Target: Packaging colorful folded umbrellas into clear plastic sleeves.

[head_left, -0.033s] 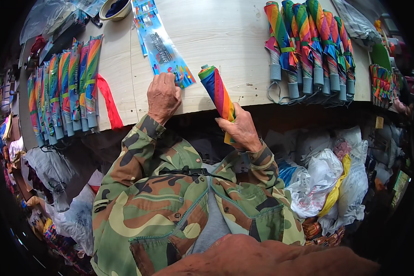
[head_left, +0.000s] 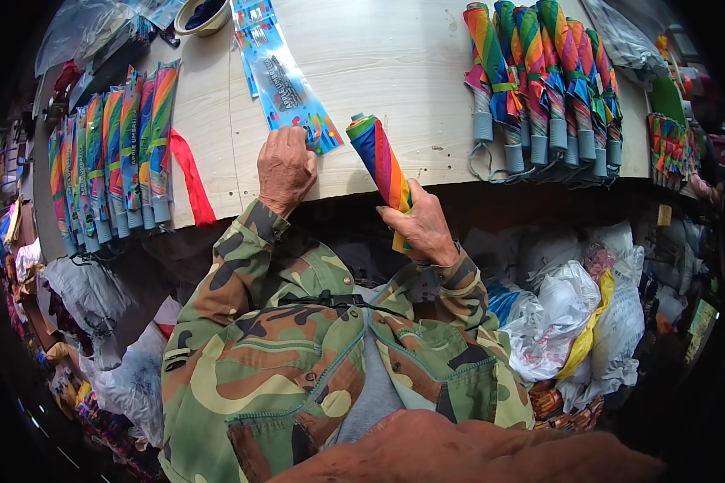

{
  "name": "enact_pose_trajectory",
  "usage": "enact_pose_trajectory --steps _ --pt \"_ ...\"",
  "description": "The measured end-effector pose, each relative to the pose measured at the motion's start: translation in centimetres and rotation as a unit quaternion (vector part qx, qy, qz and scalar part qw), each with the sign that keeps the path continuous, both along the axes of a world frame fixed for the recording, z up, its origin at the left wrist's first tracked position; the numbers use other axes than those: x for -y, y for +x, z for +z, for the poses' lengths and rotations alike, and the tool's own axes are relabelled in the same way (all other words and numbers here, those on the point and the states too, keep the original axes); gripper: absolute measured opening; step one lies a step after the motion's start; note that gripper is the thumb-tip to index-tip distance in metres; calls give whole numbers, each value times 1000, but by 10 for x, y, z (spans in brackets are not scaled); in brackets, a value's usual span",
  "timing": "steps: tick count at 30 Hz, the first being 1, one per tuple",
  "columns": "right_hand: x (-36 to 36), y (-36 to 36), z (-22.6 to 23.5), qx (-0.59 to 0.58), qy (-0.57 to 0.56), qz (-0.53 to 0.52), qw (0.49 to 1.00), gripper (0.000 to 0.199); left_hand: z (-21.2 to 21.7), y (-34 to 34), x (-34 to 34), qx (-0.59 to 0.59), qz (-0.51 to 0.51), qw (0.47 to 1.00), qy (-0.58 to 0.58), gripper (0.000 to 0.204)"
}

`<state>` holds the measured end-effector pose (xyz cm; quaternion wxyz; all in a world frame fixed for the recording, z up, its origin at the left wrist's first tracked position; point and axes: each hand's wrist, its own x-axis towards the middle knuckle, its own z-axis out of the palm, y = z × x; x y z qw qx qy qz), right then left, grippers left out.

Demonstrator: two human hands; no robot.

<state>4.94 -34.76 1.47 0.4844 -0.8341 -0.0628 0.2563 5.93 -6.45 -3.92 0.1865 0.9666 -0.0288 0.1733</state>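
Observation:
A folded rainbow umbrella point(head_left: 381, 165) is tilted up and away from me over the table's front edge. My right hand point(head_left: 423, 225) is wrapped round its lower part, so that end is mostly hidden. To its left, my left hand point(head_left: 286, 171) is closed at the near end of a clear and blue printed plastic sleeve point(head_left: 288, 92), its fingertips curled out of sight against the sleeve's lower corner. The sleeve lies flat on top of other sleeves, apart from the umbrella's tip.
Sleeved umbrellas point(head_left: 113, 161) lie in a row at the left, beside a red ribbon point(head_left: 189, 179). Several unsleeved rainbow umbrellas point(head_left: 540, 80) with grey handles and cords rest at the right. A bowl point(head_left: 205, 26) stands at the back of the table point(head_left: 395, 48). Plastic bags point(head_left: 560, 318) are heaped below.

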Motion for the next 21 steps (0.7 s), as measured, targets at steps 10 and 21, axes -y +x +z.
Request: enact_pose_trajectory --steps 10,21 --pt "-6 1 3 48 -15 37 998 45 -6 1 -8 45 -42 996 66 24" --pt "-11 2 3 41 -15 64 997 47 -7 -8 -19 20 -86 994 64 30"
